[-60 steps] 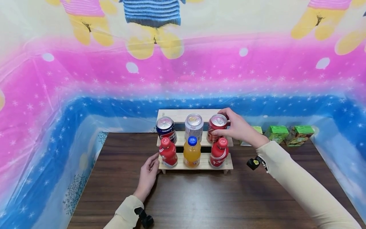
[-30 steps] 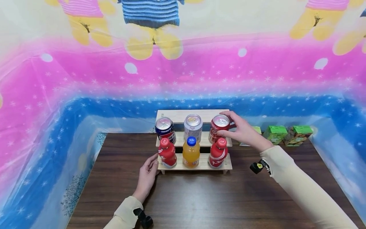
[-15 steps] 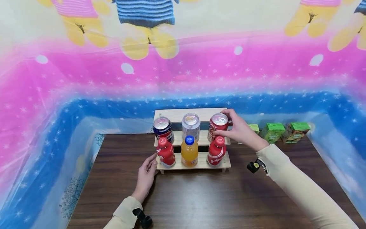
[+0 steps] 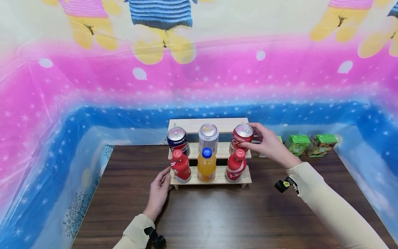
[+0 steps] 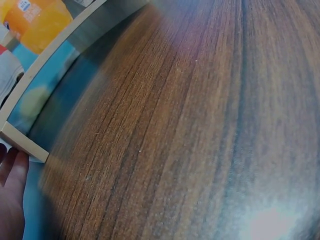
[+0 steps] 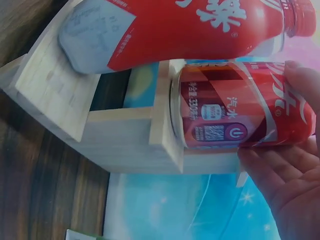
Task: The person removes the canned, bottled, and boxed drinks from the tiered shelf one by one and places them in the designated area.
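A red soda can [image 4: 241,138] stands on the middle tier of a stepped wooden rack [image 4: 224,179], leaning slightly right. My right hand [image 4: 275,147] grips it from the right, thumb on the near side. In the right wrist view, the can's [image 6: 235,107] base is at the tier's right edge; whether it fully rests there, I cannot tell. My left hand [image 4: 159,192] touches the left end of the lowest tier with fairly straight fingers. A red bottle [image 4: 236,165] is in front of the can. A silver can [image 4: 208,138] and a dark blue can [image 4: 178,141] share its tier.
An orange juice bottle [image 4: 206,166] and another red bottle [image 4: 180,166] stand on the lowest tier. Green cartons [image 4: 298,145] are at the right back of the dark wooden table [image 4: 205,218]. A printed cloth [image 4: 199,90] hangs close behind the rack.
The red can has shifted slightly right and now leans, with my right hand moving right along with it. The left hand keeps its place at the rack; the head view has shifted a little.
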